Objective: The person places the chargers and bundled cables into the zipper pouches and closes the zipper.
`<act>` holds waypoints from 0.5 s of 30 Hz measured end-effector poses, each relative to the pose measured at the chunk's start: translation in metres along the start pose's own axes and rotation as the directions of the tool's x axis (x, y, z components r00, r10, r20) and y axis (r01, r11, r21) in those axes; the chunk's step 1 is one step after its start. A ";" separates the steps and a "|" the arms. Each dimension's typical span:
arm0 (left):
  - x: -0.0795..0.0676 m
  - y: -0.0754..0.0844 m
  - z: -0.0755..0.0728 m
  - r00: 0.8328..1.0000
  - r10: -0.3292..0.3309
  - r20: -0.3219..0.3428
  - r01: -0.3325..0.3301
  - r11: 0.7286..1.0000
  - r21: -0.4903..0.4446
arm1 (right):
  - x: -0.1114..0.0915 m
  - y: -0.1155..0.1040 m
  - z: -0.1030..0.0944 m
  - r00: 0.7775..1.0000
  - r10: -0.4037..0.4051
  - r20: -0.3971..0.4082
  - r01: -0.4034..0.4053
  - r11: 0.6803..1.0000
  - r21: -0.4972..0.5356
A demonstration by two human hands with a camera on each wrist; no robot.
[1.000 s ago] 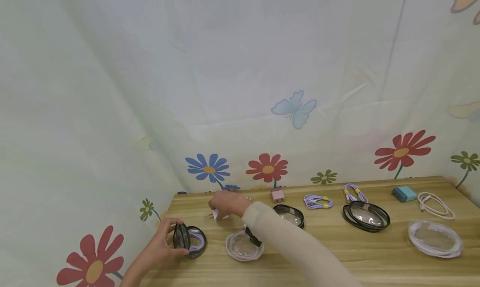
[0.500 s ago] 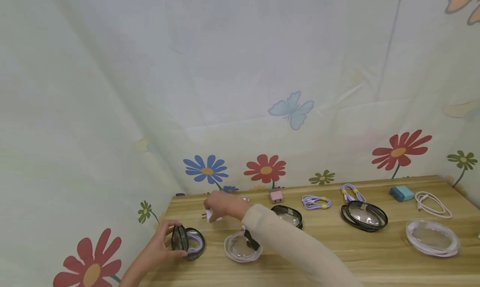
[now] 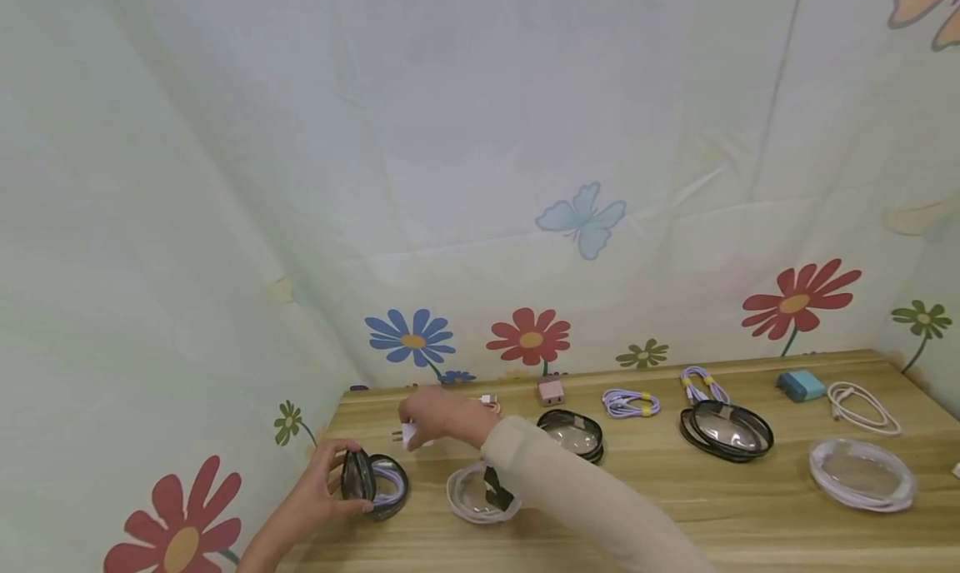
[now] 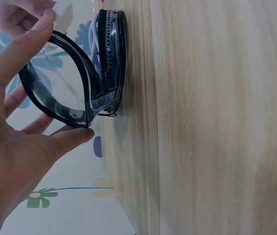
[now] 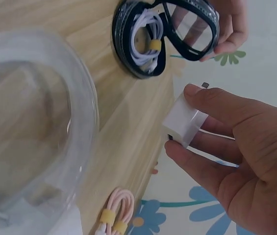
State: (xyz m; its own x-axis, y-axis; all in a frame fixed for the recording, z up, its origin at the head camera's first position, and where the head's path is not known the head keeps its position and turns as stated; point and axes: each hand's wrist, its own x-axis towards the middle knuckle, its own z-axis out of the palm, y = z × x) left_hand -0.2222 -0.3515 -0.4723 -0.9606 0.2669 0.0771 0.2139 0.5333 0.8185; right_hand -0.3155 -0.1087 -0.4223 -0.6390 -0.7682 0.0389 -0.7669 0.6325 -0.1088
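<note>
The right hand (image 5: 261,152) holds a white charger (image 5: 181,120) in its fingers (image 5: 197,164). Above the charger, the left hand (image 5: 232,24) grips the clear lid (image 5: 202,35) of an open black-rimmed case (image 5: 122,41), where a coiled purple cable (image 5: 148,20) lies. Left of the charger is a clear round case (image 5: 77,93); below the charger, a pink cable (image 5: 126,200) lies on the counter (image 5: 123,122).
</note>
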 end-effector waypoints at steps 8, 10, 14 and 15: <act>0.000 0.000 -0.001 1.000 0.004 -0.007 -0.004 1.000 -0.009 | 0.001 -0.010 0.008 1.000 0.000 -0.009 0.000 1.000 0.029; 0.000 -0.001 -0.001 1.000 0.005 -0.008 -0.005 1.000 -0.011 | 0.001 -0.013 0.009 1.000 0.028 -0.003 -0.028 0.999 0.040; 0.000 -0.001 -0.001 1.000 0.007 -0.009 -0.007 1.000 -0.015 | -0.001 -0.020 0.009 0.998 0.055 0.009 -0.055 0.996 0.065; 0.000 -0.001 -0.001 1.000 0.013 -0.011 -0.013 1.000 -0.018 | -0.002 -0.021 0.009 0.998 0.058 0.011 -0.059 0.995 0.075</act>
State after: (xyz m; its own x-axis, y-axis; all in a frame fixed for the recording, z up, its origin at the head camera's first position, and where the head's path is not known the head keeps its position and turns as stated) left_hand -0.2223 -0.3531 -0.4724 -0.9598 0.2644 0.0940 0.2230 0.5153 0.8275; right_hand -0.2974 -0.1215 -0.4291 -0.6817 -0.7314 0.0214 -0.7216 0.6672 -0.1846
